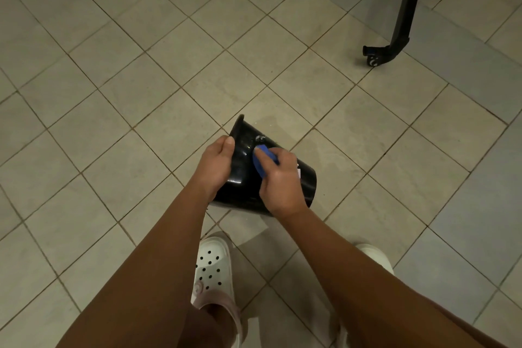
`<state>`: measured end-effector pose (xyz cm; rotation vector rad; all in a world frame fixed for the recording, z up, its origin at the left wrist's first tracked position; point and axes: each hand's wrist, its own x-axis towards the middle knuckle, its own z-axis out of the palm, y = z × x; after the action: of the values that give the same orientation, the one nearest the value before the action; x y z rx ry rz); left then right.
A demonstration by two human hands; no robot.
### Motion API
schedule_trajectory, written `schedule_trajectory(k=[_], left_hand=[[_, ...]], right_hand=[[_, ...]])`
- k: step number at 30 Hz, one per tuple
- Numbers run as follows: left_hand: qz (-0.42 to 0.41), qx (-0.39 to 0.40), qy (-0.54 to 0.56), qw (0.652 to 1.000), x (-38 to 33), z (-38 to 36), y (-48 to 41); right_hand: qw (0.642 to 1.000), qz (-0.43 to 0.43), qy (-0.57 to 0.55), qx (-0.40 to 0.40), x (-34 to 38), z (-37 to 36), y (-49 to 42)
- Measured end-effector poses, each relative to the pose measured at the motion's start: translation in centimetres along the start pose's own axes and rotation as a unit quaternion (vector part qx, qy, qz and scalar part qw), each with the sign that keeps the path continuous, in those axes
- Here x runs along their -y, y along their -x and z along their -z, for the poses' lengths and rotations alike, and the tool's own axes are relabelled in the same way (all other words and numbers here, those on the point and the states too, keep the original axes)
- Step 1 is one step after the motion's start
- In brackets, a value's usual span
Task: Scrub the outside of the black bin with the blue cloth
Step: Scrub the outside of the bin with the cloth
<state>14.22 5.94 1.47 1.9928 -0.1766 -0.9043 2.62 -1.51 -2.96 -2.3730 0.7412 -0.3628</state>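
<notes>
1. The left hand (217, 167) grips the rim of the black bin (242, 154), fingers curled over the edge and the forearm reaching in from the lower left.
2. The right hand (281, 181) is closed around a blue cloth (261, 157) and presses it against the bin's outer wall – the cloth shows past the knuckles on the side toward the rim.
3. The bin is tipped on its side between the two hands, in front of the person's feet, mouth to the left and base to the right. Whether it touches the floor cannot be told.
4. Below lies a floor of beige tiles (169, 65) set diagonally, with dark grout lines.
5. A black furniture leg (404, 17) ending in a caster (372, 59) stands at the upper right, well apart from the bin.
6. White perforated clogs show on both feet – the left clog (213, 265) under the left forearm, the right clog (375, 257) mostly hidden by the right arm.
7. The bin's inside is turned away and cannot be seen.
</notes>
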Motion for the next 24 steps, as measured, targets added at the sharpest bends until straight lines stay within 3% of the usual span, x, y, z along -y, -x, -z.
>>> schedule_trajectory(k=[5, 13, 19, 24], left_hand=[[-0.009, 0.003, 0.007, 1.000, -0.1, -0.5, 0.2], [0.032, 0.037, 0.036, 0.998, 0.1, 0.7, 0.3], [0.005, 0.017, 0.044, 0.999, -0.4, -0.2, 0.5], [0.028, 0.010, 0.042, 0.999, -0.3, 0.2, 0.4]], right_hand=[[0.993, -0.114, -0.001, -0.019, 0.2, 0.2, -0.3], [0.998, 0.053, -0.018, 0.026, 0.2, 0.1, 0.9], [0.999, -0.039, -0.009, -0.012, -1.2, 0.9, -0.5], [1.000, 0.004, -0.006, 0.002, 0.6, -0.3, 1.8]])
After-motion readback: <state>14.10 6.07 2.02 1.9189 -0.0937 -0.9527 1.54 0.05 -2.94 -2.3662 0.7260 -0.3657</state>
